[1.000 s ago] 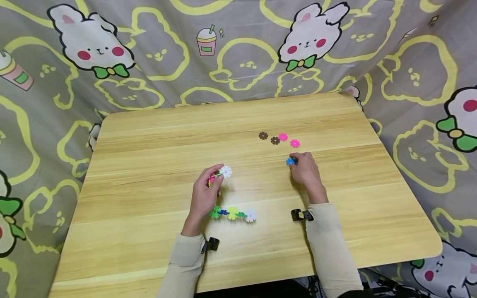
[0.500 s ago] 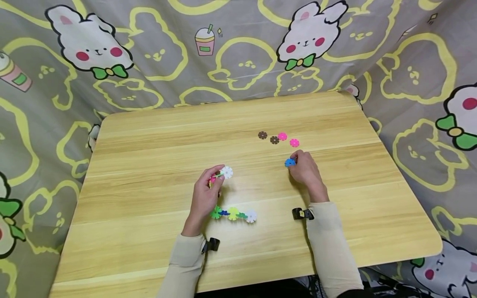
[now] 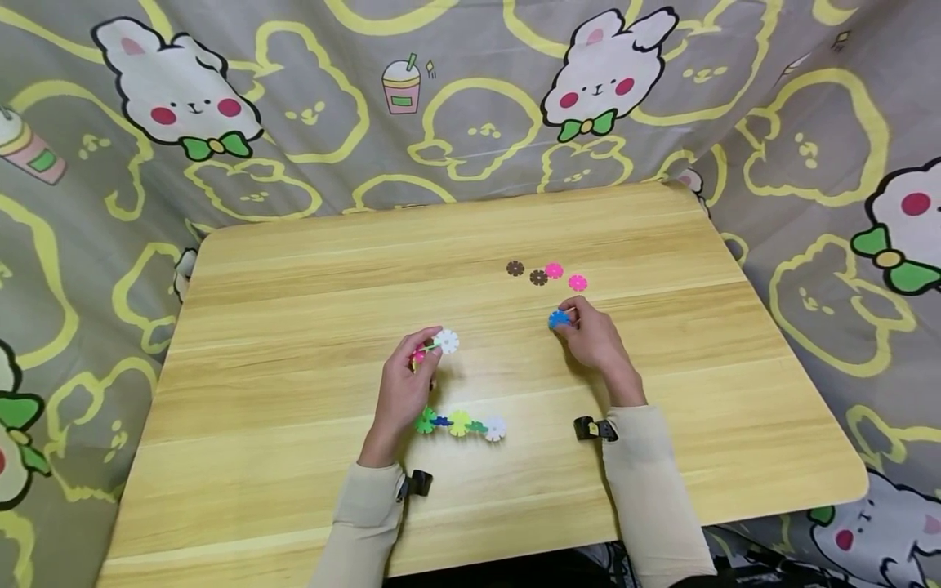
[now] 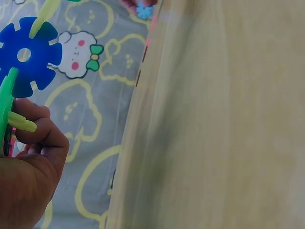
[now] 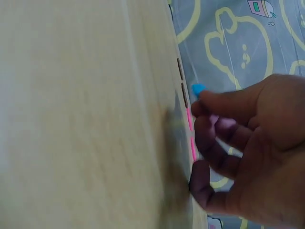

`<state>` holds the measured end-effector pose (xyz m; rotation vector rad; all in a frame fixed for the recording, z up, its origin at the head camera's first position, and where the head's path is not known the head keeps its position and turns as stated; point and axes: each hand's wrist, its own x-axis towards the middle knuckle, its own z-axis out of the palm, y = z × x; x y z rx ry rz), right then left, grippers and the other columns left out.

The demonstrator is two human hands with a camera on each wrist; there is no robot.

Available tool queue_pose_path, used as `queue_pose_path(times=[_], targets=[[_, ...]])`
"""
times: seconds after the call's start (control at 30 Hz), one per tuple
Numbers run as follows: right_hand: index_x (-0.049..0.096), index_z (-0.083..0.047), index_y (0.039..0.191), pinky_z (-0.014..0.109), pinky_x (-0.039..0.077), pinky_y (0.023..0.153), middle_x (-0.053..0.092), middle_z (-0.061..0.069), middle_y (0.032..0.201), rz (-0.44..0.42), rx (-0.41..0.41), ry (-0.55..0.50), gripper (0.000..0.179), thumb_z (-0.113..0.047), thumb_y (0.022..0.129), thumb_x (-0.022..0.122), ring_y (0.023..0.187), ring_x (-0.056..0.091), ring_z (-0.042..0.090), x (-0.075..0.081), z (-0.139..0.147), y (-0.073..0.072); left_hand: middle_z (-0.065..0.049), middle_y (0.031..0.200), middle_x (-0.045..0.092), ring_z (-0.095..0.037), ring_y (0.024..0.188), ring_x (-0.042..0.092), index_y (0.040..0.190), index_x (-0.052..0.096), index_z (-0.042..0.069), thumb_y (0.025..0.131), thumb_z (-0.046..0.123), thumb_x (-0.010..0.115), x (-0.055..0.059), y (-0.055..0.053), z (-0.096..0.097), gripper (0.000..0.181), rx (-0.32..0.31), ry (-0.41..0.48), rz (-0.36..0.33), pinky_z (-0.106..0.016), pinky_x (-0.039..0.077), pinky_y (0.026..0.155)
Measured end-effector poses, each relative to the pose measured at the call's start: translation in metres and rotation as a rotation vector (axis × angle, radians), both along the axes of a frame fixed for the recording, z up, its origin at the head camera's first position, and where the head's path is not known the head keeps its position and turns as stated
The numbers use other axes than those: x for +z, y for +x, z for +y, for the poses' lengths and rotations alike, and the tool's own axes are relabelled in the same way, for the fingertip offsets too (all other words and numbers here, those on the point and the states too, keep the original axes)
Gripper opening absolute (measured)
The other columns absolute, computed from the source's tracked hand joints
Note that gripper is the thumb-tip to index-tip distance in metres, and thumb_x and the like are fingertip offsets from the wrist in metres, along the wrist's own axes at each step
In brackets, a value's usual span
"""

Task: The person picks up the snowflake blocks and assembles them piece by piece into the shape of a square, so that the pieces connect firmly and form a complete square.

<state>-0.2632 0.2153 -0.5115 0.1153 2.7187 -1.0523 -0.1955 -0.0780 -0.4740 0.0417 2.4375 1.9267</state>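
In the head view my left hand (image 3: 403, 382) pinches one end of a chain of notched plastic snowflake discs. A white disc (image 3: 446, 341) sticks out past its fingertips, with pink and green ones partly hidden behind the fingers. More of the chain (image 3: 459, 423), green, blue, yellow and white, shows below the hand. Close up in the left wrist view are a dark blue disc (image 4: 45, 52) and a green disc (image 4: 6, 102) slotted into it. My right hand (image 3: 599, 341) pinches a light blue snowflake disc (image 3: 559, 319) between thumb and forefinger, above the table.
Beyond the right hand, two brown discs (image 3: 515, 268) and two pink discs (image 3: 577, 282) lie flat on the wooden table (image 3: 294, 327). A patterned grey curtain (image 3: 331, 98) hangs behind the table and along both sides.
My right hand has lifted the light blue disc and moved it a little to the left, turning its face more into view. The left hand and the chain stay nearly still.
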Motion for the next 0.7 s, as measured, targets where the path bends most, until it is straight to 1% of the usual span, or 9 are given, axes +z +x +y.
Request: queue_pose_path(times=[0.07, 0.23, 0.27, 0.3, 0.4, 0.57, 0.7], targets=[[0.05, -0.012, 0.129, 0.043, 0.047, 0.088, 0.059, 0.012, 0.11, 0.026, 0.016, -0.034, 0.034, -0.024, 0.098, 0.057, 0.099, 0.056, 0.029, 0.0, -0.003, 0.001, -0.012, 0.112, 0.055, -0.045, 0.067, 0.053, 0.13, 0.058, 0.007, 0.099, 0.01, 0.053, -0.007, -0.002, 0.0, 0.031, 0.005, 0.002, -0.005, -0.019, 0.043, 0.052], [0.052, -0.014, 0.126, 0.04, 0.048, 0.084, 0.06, 0.011, 0.104, 0.109, 0.059, -0.108, 0.029, -0.019, 0.098, 0.057, 0.093, 0.057, 0.026, 0.003, -0.014, 0.004, -0.008, 0.107, 0.055, -0.03, 0.061, 0.054, 0.128, 0.06, 0.016, 0.099, 0.016, 0.055, -0.027, -0.008, -0.002, 0.029, 0.019, 0.006, -0.007, -0.021, 0.043, 0.051], [0.053, -0.014, 0.126, 0.038, 0.048, 0.082, 0.061, 0.01, 0.102, 0.13, 0.073, -0.122, 0.028, -0.018, 0.098, 0.057, 0.091, 0.057, 0.026, 0.004, -0.018, 0.005, -0.008, 0.106, 0.056, -0.028, 0.06, 0.053, 0.127, 0.06, 0.017, 0.099, 0.017, 0.055, -0.029, -0.009, -0.002, 0.029, 0.022, 0.009, -0.005, -0.021, 0.043, 0.051], [0.054, -0.014, 0.125, 0.037, 0.048, 0.08, 0.061, 0.01, 0.1, 0.153, 0.09, -0.136, 0.027, -0.017, 0.098, 0.057, 0.089, 0.056, 0.025, 0.004, -0.021, 0.006, -0.007, 0.104, 0.056, -0.025, 0.06, 0.053, 0.127, 0.061, 0.019, 0.099, 0.018, 0.056, -0.031, -0.009, -0.003, 0.028, 0.025, 0.013, -0.001, -0.022, 0.043, 0.051], [0.057, -0.014, 0.123, 0.034, 0.049, 0.075, 0.062, 0.009, 0.094, 0.219, 0.151, -0.167, 0.026, -0.014, 0.097, 0.058, 0.084, 0.056, 0.022, 0.007, -0.032, 0.009, -0.007, 0.1, 0.056, -0.025, 0.058, 0.053, 0.126, 0.061, 0.021, 0.099, 0.019, 0.056, -0.033, -0.009, -0.003, 0.027, 0.031, 0.021, 0.013, -0.023, 0.043, 0.049], [0.062, -0.012, 0.122, 0.029, 0.052, 0.074, 0.066, 0.005, 0.093, 0.314, 0.248, -0.183, 0.03, -0.009, 0.093, 0.063, 0.082, 0.059, 0.017, 0.01, -0.048, 0.013, -0.007, 0.09, 0.055, -0.022, 0.056, 0.052, 0.125, 0.061, 0.021, 0.098, 0.017, 0.057, -0.033, -0.009, -0.003, 0.027, 0.036, 0.028, 0.029, -0.023, 0.043, 0.047], [0.065, -0.009, 0.119, 0.026, 0.053, 0.072, 0.068, 0.005, 0.093, 0.36, 0.278, -0.215, 0.03, -0.009, 0.089, 0.068, 0.081, 0.06, 0.015, 0.012, -0.057, 0.015, -0.008, 0.086, 0.055, -0.018, 0.056, 0.052, 0.124, 0.061, 0.02, 0.098, 0.016, 0.057, -0.032, -0.009, -0.002, 0.027, 0.038, 0.029, 0.024, -0.023, 0.043, 0.047]])
